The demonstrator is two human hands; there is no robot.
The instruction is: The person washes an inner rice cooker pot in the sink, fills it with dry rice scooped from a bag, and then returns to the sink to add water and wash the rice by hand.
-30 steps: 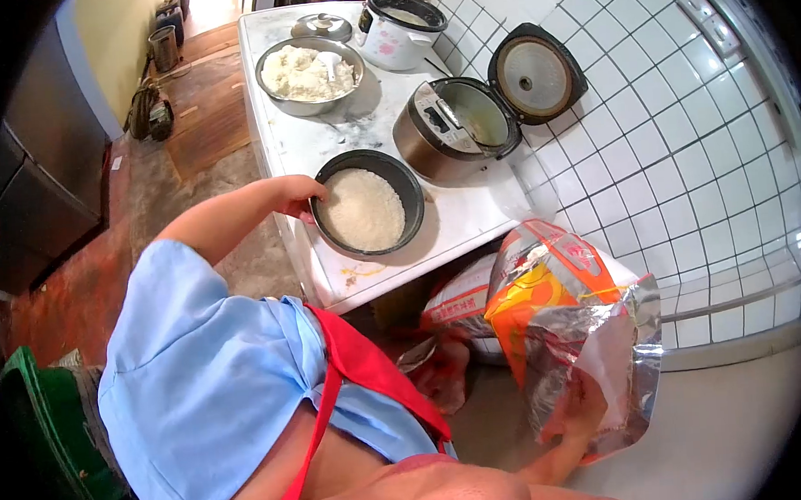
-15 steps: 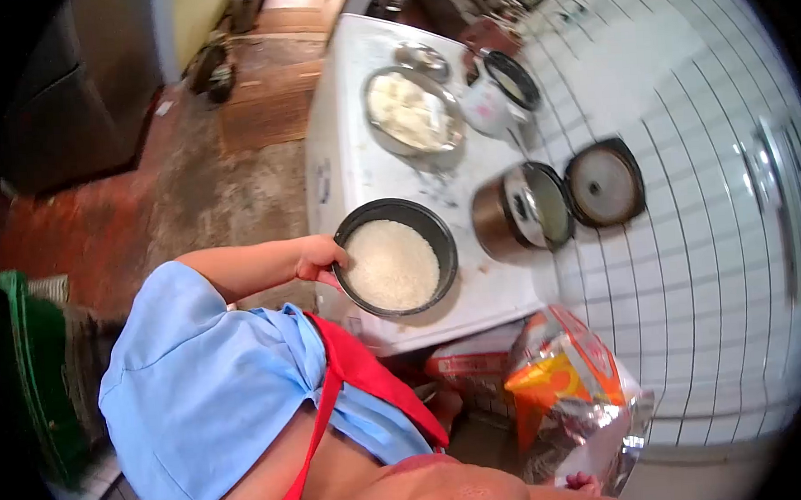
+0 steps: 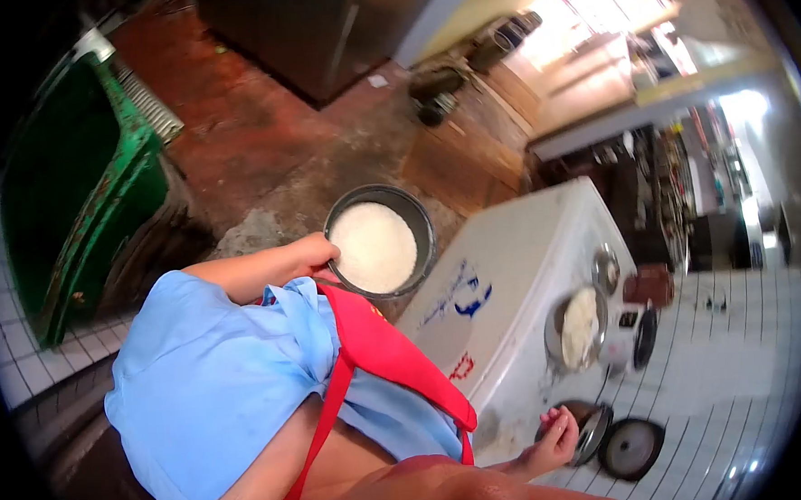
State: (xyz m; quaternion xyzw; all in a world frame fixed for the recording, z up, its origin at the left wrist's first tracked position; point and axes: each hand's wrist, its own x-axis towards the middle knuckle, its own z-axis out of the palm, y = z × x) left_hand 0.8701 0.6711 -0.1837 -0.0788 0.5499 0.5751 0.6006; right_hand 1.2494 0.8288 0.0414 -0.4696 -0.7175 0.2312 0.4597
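Note:
A dark round rice cooker pot (image 3: 426, 249) holds white uncooked rice (image 3: 373, 248). My left hand (image 3: 315, 252) grips its near-left rim, keeping it in front of my red apron (image 3: 396, 345) and over the floor. At the lower right, my right hand (image 3: 555, 438) has loosely curled fingers and nothing visible in it. Behind that hand, partly hidden, is a rice cooker (image 3: 593, 428) with its lid (image 3: 631, 449) swung back. Farther along the white chest-like top (image 3: 526, 234) stands a metal bowl (image 3: 557, 328) of white food (image 3: 578, 328).
A second, white cooker (image 3: 630, 336) and a small metal bowl (image 3: 605, 269) stand near the tiled wall (image 3: 706, 370). On my left is a green bin-like container (image 3: 112, 193). Cardboard (image 3: 460, 167) lies on the floor beyond the pot.
My view has turned left. The pot in my left hand has moved from over the white top to over the floor. My right hand has risen into fuller view beside the rice cooker.

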